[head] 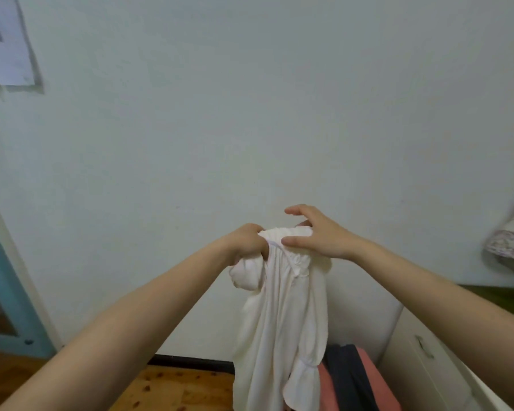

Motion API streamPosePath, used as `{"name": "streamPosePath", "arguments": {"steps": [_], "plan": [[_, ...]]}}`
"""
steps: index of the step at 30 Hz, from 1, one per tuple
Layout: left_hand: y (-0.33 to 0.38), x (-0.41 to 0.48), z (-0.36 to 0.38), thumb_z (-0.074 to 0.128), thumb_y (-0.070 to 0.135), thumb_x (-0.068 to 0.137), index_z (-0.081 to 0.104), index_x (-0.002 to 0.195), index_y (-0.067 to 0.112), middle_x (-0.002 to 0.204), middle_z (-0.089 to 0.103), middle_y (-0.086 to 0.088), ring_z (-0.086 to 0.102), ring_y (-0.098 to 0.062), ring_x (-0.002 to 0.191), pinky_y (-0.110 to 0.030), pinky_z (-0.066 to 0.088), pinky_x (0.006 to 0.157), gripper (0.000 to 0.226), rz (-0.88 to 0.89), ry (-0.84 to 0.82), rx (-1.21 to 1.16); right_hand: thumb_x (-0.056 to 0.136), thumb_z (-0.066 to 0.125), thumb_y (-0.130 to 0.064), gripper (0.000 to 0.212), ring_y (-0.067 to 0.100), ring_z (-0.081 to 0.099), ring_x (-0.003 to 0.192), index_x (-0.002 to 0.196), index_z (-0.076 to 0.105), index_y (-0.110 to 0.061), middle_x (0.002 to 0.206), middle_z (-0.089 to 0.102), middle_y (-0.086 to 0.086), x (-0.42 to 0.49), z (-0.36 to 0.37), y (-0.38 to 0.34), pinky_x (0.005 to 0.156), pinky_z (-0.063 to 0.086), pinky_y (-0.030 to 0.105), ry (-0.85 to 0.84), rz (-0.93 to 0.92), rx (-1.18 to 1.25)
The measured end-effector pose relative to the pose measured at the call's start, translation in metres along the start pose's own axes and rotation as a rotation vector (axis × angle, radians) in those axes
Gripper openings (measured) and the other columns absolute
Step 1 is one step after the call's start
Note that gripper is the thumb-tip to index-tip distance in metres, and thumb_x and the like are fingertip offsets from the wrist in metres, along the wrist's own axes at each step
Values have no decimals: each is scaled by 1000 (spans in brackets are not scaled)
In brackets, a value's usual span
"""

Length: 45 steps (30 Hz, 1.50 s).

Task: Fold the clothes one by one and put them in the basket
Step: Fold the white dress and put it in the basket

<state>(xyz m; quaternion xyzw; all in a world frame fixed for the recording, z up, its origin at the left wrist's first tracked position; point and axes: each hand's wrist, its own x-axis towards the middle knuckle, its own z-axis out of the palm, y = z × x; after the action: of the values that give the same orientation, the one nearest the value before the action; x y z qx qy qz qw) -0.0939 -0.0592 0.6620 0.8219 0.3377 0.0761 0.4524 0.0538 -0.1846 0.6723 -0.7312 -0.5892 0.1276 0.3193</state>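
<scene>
A white garment (279,327) with ruffled cuffs hangs in the air in front of a pale wall. My left hand (247,241) is clenched on its gathered top edge. My right hand (318,232) rests on the same edge just to the right, thumb pressing the fabric and fingers spread above it. The cloth hangs down past the bottom of the view. No basket shows in this view.
Pink and dark grey clothes (356,378) lie low behind the hanging garment. A white cabinet (422,360) with a handle stands at the right, a patterned cloth (511,241) above it. A teal door frame (9,292) is at the left; wooden floor (172,390) lies below.
</scene>
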Motion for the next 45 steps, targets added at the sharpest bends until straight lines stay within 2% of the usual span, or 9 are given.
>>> {"name": "streamPosePath", "arguments": {"steps": [7,11,14,17,23,27,33,39,45], "plan": [[19,2,-19,57,1,77,60,97,-4,84,64,-17,63,-32,75,-33,51,68,22,-112,-176,-100,69,79,-44,107,18,6,143,151,11,-38,158,3,-1,-22,36,13,110,24,30,73,-260,-362],[29,-5,-27,61,-1,76,60,107,0,96,68,-17,68,-31,82,-37,56,74,31,-53,-378,5,74,68,-13,80,26,40,127,146,33,-23,136,43,6,-10,34,11,102,37,31,130,-165,-267],[28,-8,-37,62,-2,82,60,113,3,106,68,-17,68,-34,95,-41,56,81,31,11,-382,161,74,64,-18,33,24,58,99,105,55,-23,101,61,-3,-4,17,6,79,49,36,45,-45,-335],[28,-10,-32,63,5,81,58,120,12,116,66,-9,65,-27,105,-38,54,87,40,118,-241,213,72,62,-27,15,23,58,86,77,48,-27,80,56,-10,3,10,-1,72,49,39,-14,45,-313],[12,-28,9,54,58,78,20,150,21,148,33,-7,33,-28,136,-48,22,113,88,481,398,931,65,62,-19,33,18,58,73,95,65,-7,79,64,1,4,2,-2,64,42,31,-48,250,129],[-11,-25,35,70,67,62,4,150,18,153,29,-14,28,-35,140,-62,17,112,120,669,488,1210,66,62,-8,41,23,65,83,107,66,-8,89,68,7,6,-9,-7,73,47,33,-238,319,349],[-16,-11,33,71,24,71,36,135,25,112,61,2,61,-28,83,-35,48,65,73,778,542,975,62,53,-10,49,28,67,86,110,61,-3,92,68,14,-2,-15,4,71,54,29,-462,423,543],[5,-11,27,66,32,75,57,99,26,97,64,4,62,-21,91,-34,51,73,27,279,108,578,83,64,-31,57,16,53,117,134,46,-17,131,50,0,-8,-6,10,98,44,31,-269,338,244],[14,-12,11,71,12,69,63,103,9,97,68,-8,66,-27,88,-37,55,78,35,20,-106,170,91,54,-50,68,15,33,138,147,30,-21,151,34,1,-29,10,8,107,27,25,14,91,-125]]}}
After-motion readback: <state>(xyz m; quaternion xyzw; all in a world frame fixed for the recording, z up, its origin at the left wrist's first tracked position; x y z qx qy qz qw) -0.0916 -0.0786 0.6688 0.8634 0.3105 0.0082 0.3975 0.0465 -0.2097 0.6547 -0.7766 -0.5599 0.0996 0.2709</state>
